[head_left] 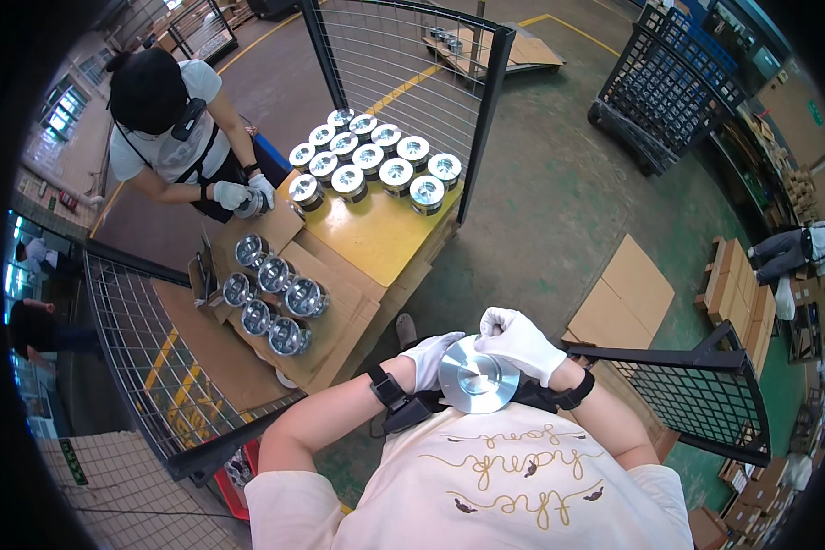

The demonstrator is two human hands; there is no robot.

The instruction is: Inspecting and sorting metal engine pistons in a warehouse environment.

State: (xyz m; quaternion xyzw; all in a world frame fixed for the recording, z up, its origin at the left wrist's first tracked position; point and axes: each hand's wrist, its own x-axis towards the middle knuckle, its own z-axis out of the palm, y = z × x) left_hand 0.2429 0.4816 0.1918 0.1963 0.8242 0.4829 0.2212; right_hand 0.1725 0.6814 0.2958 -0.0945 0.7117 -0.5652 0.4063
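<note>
Close to my body I hold a shiny metal piston [478, 378], its round crown facing up. My left hand [431, 359], in a white glove, grips it along the left side; part of that hand's fingers is hidden behind the piston. Gloved as well, my right hand [526, 346] has its fingers curled together at the piston's far right rim. Ahead, several finished-looking pistons [368, 158] stand crown up in rows on a yellow board [367, 236]. To the left, more pistons [289, 335] rest on brown cardboard [344, 298], their hollow undersides showing.
Across the cardboard at the far left, a co-worker [170, 128] in white gloves handles another piston [252, 203]. Black mesh panels [412, 55] edge the work surface. A mesh rack [706, 394] stands at right, near flat cardboard [621, 293]. A loaded cage cart [655, 101] stands farther back.
</note>
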